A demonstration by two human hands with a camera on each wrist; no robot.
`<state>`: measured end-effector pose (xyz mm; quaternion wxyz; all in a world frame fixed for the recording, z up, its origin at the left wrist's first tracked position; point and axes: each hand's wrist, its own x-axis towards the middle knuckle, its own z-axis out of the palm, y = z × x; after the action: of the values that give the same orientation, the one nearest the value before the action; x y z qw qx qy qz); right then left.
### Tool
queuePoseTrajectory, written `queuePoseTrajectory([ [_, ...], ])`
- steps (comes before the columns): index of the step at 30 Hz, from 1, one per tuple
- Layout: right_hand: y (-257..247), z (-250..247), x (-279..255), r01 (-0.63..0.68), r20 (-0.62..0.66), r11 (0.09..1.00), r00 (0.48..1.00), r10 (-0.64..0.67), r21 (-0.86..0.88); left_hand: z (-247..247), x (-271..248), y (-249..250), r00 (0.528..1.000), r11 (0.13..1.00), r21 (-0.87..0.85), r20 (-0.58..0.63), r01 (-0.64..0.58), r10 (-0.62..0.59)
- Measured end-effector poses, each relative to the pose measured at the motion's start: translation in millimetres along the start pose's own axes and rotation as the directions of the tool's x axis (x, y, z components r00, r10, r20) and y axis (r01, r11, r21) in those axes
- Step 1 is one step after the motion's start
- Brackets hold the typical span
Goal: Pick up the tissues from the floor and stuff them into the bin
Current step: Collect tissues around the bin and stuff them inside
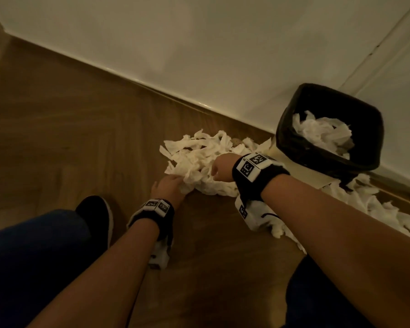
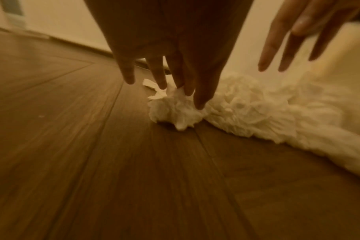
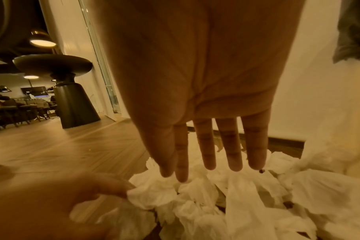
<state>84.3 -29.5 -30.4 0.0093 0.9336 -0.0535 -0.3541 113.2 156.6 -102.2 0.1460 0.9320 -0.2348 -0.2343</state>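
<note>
A heap of crumpled white tissues (image 1: 199, 159) lies on the wooden floor by the wall. To its right stands the black-lined bin (image 1: 285, 129), which holds more tissues (image 1: 322, 133). My left hand (image 1: 173, 183) reaches into the heap's near left edge. In the left wrist view its straight fingers (image 2: 160, 78) point down, and the tips touch the tissue (image 2: 175, 112). My right hand (image 1: 217, 170) hovers over the middle of the heap. The right wrist view shows it flat, with the fingers (image 3: 206, 146) spread just above the tissues (image 3: 247, 203). It holds nothing.
More tissues (image 1: 374, 207) trail along the floor below the bin, partly under my right forearm. My black shoe (image 1: 97, 214) and knee are at the lower left. The white wall and skirting (image 1: 152, 84) run behind. A dark pedestal table (image 3: 72, 97) stands further off.
</note>
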Motion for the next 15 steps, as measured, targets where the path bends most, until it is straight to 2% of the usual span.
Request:
queuePoseTrajectory([
  [2,-4,-4,-1,0.006,-0.015,0.998,1.000,-0.005,0.055,-5,-2,-1,0.988,0.976,-0.206,-0.123,0.070,-0.097],
  [4,-12,-8,-2,0.021,-0.035,0.994,0.999,-0.017,0.106,-9,-6,-9,0.947,0.896,-0.411,-0.184,0.168,-0.262],
  [5,-17,-9,-3,0.029,-0.049,0.992,0.998,-0.024,0.120,-10,-9,-14,0.917,0.821,-0.528,-0.178,0.217,-0.357],
  [7,-25,-8,-3,0.039,-0.070,0.991,0.997,-0.030,0.131,-8,-14,-25,0.849,0.608,-0.748,-0.116,0.268,-0.516],
  [8,-28,-6,-3,0.041,-0.075,0.990,0.997,-0.032,0.134,-6,-16,-30,0.828,0.500,-0.829,-0.085,0.249,-0.554],
  [10,-34,-2,-2,0.046,-0.082,0.989,0.996,-0.035,0.140,-3,-19,-36,0.825,0.341,-0.919,-0.032,0.197,-0.564],
  [12,-39,0,-2,0.049,-0.088,0.988,0.995,-0.036,0.148,-2,-21,-40,0.832,0.299,-0.931,0.011,0.211,-0.555],
  [15,-45,2,0,0.066,-0.090,0.981,0.995,-0.050,0.182,0,-21,-42,0.850,0.334,-0.907,0.048,0.258,-0.525],
])
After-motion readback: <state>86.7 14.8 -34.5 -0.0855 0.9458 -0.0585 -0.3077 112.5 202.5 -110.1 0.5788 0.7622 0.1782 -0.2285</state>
